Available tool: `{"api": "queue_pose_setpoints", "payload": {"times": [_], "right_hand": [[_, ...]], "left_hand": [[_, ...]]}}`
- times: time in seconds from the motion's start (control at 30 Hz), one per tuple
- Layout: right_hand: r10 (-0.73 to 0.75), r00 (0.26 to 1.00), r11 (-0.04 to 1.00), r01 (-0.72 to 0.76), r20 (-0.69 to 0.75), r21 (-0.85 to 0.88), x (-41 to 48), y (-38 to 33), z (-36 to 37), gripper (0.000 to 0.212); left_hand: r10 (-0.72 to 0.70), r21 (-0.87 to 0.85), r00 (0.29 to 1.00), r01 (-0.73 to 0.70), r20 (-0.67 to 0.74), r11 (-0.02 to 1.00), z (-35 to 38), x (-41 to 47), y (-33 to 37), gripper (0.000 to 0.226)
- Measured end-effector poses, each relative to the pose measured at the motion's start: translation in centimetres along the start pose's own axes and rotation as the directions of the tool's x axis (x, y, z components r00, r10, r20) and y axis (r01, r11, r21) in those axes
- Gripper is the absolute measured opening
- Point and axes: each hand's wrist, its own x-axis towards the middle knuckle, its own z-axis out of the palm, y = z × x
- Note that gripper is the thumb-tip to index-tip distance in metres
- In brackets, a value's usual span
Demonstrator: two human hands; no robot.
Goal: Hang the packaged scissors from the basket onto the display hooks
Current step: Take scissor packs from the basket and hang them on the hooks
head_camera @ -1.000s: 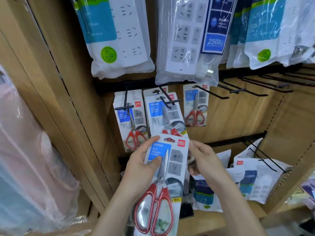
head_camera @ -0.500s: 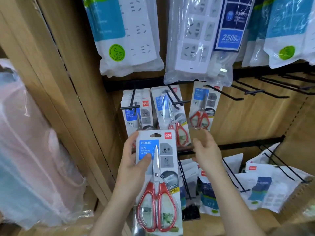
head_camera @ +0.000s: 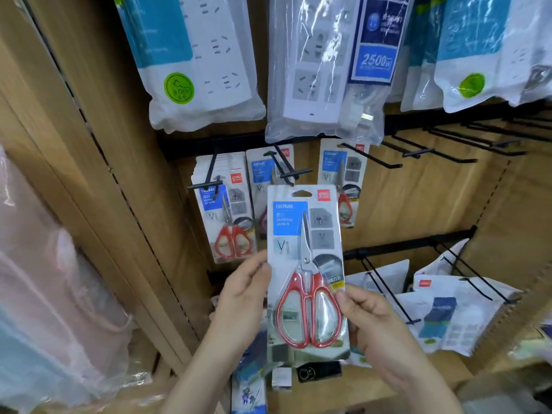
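Wooden shelf wall (head_camera: 418, 204), black hooks (head_camera: 370, 157). Left hand (head_camera: 243, 294) and right hand (head_camera: 367, 312) pinch scissors pack (head_camera: 298, 234) by its edges, upright before the hooks. Card reads "HOME"; power strip bag (head_camera: 322, 70) above, "2500W".

Glossy plastic blister pack (head_camera: 307, 264), red plastic handles, shiny metal blades; matt wood-grain panel (head_camera: 418, 204).

left hand (head_camera: 243, 289), right hand (head_camera: 363, 309), both forearms seemingly bare
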Motion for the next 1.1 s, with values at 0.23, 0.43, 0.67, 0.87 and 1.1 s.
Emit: {"api": "queue_pose_setpoints", "payload": {"times": [0.23,0.43,0.67,0.87,1.1], "right_hand": [[0.029,1.000,0.997,-0.029,0.011,-0.070,-0.6,0.5,-0.8,0.030],[0.020,1.000,0.998,-0.018,0.022,-0.068,-0.7,-0.3,-0.4,0.030],[0.047,0.997,0.999,-0.047,-0.055,0.003,-0.1,-0.4,0.3,0.032],[0.117,0.993,0.988,-0.116,-0.002,0.102,-0.4,-1.0,-0.1,0.041],[-0.032,0.996,0.997,0.026,-0.083,-0.072,0.7,-2.7,0.9,0.028]], "left_hand": [[-0.093,0.200,0.990,0.069,0.109,0.977,-0.8,-3.6,-3.3,0.023],[-0.075,0.156,0.992,0.059,0.098,0.986,-0.8,-4.0,-2.4,0.032],[-0.077,0.136,0.994,0.066,0.083,0.988,-0.8,-3.4,-1.5,0.025],[-0.112,0.070,0.991,0.107,0.079,0.992,-0.6,-3.1,-1.2,0.024],[-0.219,-0.125,0.952,0.249,0.216,0.960,-1.5,-3.4,-2.3,0.033]]}}
